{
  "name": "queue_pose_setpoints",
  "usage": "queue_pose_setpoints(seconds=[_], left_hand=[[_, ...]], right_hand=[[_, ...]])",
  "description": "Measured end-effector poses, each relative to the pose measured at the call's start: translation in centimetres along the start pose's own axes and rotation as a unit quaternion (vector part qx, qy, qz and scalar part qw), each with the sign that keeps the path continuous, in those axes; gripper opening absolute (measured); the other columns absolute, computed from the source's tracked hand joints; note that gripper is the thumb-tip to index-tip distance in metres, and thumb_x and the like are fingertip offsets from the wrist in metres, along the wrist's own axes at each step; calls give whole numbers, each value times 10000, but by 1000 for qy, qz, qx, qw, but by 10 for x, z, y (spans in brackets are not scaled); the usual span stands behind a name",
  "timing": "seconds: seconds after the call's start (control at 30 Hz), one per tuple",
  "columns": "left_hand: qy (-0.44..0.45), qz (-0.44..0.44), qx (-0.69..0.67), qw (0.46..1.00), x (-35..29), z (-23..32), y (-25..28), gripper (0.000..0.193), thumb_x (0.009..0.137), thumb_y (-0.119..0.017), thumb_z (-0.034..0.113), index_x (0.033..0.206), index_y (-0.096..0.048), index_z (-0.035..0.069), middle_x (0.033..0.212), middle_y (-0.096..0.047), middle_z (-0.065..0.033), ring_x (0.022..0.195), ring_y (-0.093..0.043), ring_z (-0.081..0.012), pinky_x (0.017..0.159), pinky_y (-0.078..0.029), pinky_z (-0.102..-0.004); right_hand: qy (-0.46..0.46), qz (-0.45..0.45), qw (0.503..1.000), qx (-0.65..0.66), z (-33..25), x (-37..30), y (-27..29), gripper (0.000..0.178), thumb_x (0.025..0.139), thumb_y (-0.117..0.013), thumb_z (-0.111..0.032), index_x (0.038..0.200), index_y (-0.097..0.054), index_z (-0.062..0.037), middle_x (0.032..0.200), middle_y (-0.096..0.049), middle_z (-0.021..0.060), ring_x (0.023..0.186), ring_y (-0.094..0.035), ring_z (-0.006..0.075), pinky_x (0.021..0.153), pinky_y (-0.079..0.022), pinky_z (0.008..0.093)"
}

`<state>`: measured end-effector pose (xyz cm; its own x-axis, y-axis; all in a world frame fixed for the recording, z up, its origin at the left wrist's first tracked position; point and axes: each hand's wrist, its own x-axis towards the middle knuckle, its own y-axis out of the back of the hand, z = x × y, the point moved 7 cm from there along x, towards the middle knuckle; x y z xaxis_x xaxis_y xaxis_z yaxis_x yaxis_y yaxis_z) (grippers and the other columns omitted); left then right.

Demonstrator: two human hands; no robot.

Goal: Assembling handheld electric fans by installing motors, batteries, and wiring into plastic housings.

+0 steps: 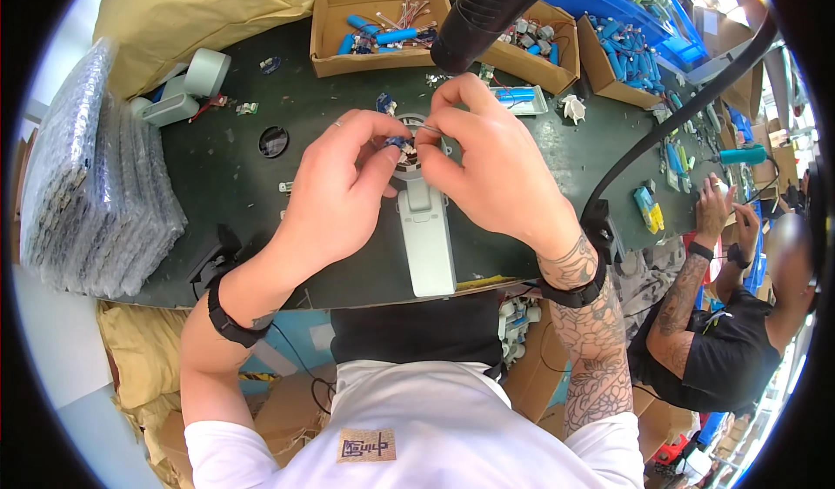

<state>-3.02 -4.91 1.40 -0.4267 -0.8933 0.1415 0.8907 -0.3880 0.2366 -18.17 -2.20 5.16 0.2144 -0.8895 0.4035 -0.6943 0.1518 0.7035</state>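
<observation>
A pale grey-green handheld device [430, 250] lies on the dark green table with its long handle toward me and its round, ringed head under my fingers. My left hand [335, 189] is closed, pinching a small blue circuit board [398, 142] over that head. My right hand [497, 163] is pinched beside it, its fingertips meeting near the board. A thin part shows at those fingertips, but I cannot make out what it is. Just beyond lies another small blue board [385, 103]. The inside of the round head is mostly hidden by my hands.
A cardboard box [323, 32] of blue cells and wires stands at the back, with further boxes [609, 71] to its right. A black hose [474, 19] hangs over the table. Bubble-wrap bags [96, 184] are stacked left. A round black lens [273, 142] lies nearby. A co-worker [704, 315] works at right.
</observation>
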Motion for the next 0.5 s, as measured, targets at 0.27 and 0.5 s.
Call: queue_pose_setpoints(seconds=[0.27, 0.5], left_hand=[[73, 28, -119, 990, -2, -21, -2, 163, 1001, -577, -13, 1150, -629, -54, 1064, -633, -107, 853, -659, -160, 724, -629, -306], [45, 71, -97, 992, -8, -12, -1, 143, 983, -605, -25, 1120, -641, -42, 1039, -619, -100, 853, -670, -176, 751, -618, -319]], right_hand=[[13, -21, 999, -46, -9, 6, -8, 131, 885, -674, -80, 881, -653, 49, 1128, -590, 188, 839, -687, 406, 726, -576, 477], [-52, 12, 998, -12, -14, -3, -8, 99, 903, -662, -57, 906, -649, 41, 1125, -587, 173, 815, -682, 411, 722, -571, 483]])
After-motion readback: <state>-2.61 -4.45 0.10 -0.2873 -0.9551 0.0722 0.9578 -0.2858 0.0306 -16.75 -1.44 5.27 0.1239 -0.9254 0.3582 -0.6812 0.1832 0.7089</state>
